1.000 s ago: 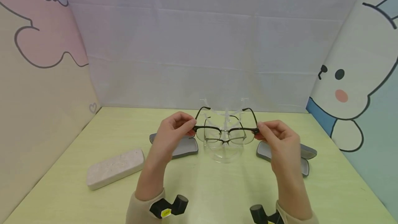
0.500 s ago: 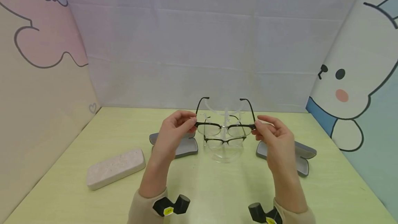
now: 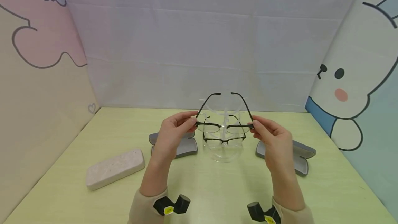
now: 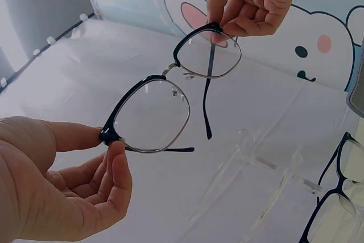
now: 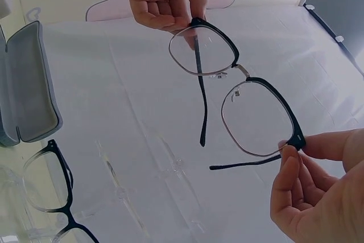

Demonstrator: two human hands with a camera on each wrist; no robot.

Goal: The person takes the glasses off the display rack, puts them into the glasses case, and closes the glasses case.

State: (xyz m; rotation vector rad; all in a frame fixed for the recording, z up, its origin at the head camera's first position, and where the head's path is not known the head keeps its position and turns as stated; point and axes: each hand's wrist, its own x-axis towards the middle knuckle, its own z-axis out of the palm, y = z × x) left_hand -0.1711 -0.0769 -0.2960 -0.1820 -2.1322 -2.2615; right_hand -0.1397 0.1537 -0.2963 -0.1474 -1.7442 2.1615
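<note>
Between my two hands is a pair of black half-rim eyeglasses [image 3: 209, 124], temples unfolded and reaching away from me. My left hand [image 3: 174, 132] pinches the left hinge corner between thumb and fingers. At the opposite corner my right hand [image 3: 273, 141] pinches the frame the same way. Behind the glasses stands a clear display stand [image 3: 226, 113], whose upper arms sit near the temples. Lower on the stand rests a second pair of dark-framed eyeglasses [image 3: 224, 141]; it also shows in the right wrist view as dark-framed eyeglasses [image 5: 68, 214].
An open grey glasses case [image 3: 186, 147] lies behind my left hand, partly hidden. Another open grey case [image 3: 301, 163] is to the right, partly behind my right hand. A closed pale glasses case [image 3: 115, 169] lies on the table [image 3: 211, 196] at left. Printed walls stand on both sides.
The held eyeglasses have risen slightly, and their temple tips now sit higher and closer together. My right hand has moved a little to the left. The second pair stays on the stand.
</note>
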